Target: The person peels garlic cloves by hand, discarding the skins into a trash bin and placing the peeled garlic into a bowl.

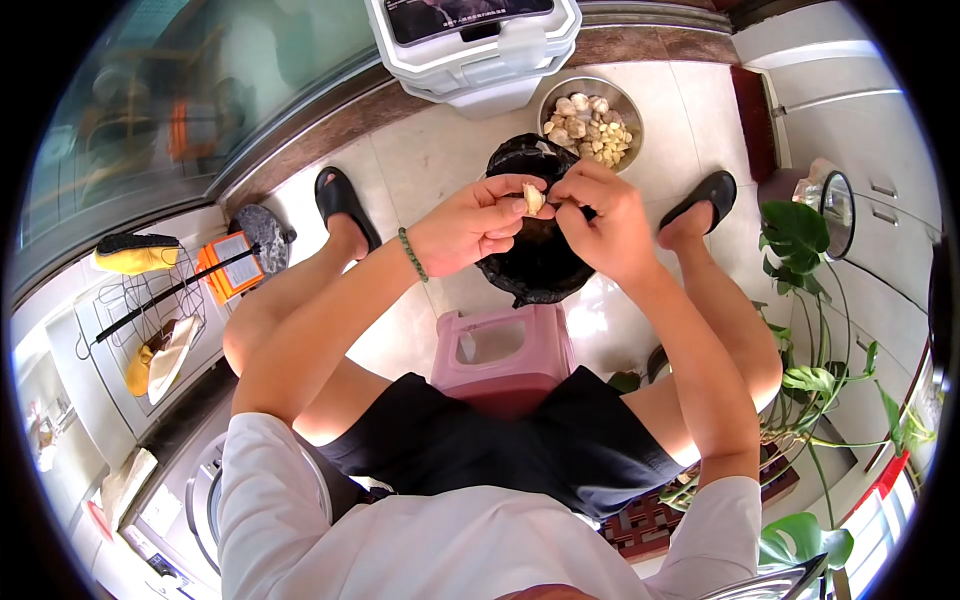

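And here is the left hand [460, 228], green bracelet [411, 255] at the wrist, closed in a pinch; thumb and forefinger have the garlic [535, 200] between them, pale side showing, right over the black-lined bin [540, 275]; the other fingers curl loosely below.

In from the other side comes the right hand [605, 215], fingers bent inward, tips right up at the garlic; whether they grip it, and how tightly they close, I cannot tell from here; both hands meet above the bin's mouth, forearms angled in over the spread knees.

Look beyond the bin, a little to the right; there sits the metal bowl [641, 135] on the tiles, with more garlic in it, whole bulbs to one side and small pale cloves to the other; near it, the white box [480, 78] carries a dark screen [470, 18] on top.

Closer in, between the thighs, a pink stool [548, 345]; a black slipper [335, 195] on the left foot, another slipper [714, 188] on the right; leafy plant [795, 235] over at the right.
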### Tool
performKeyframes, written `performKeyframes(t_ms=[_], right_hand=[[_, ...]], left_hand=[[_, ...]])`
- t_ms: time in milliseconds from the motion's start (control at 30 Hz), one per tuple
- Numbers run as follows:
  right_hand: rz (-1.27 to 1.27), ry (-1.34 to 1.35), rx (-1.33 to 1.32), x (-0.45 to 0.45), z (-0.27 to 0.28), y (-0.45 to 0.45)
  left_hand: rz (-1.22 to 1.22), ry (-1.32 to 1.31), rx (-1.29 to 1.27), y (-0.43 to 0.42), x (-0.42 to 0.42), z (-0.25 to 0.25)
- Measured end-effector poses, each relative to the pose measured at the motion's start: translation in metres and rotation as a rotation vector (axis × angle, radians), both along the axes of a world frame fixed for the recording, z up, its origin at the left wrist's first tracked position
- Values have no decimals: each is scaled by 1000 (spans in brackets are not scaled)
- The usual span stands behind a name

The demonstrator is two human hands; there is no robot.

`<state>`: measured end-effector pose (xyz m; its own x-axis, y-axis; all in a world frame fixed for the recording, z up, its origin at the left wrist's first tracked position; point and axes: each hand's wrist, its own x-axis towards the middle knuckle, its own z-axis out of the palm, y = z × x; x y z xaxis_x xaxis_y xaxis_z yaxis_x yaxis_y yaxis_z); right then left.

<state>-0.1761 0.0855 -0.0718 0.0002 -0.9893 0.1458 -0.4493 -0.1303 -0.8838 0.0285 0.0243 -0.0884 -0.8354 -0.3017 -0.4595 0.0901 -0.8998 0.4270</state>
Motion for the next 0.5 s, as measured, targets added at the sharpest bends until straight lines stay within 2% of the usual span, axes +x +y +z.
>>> performKeyframes(t_ms=[167,233,333,500], right_hand=[[32,12,-112,4,6,-1],[-2,23,-164,5,8,-1],[13,-51,-77,9,14,0],[99,-107,-110,13,4,2]], left_hand=[[9,51,9,-1,1,-1],[8,-3,-34,-1,1,1],[10,-26,-88,0,2,-4],[-28,-54,-104,-3,3,-1]])
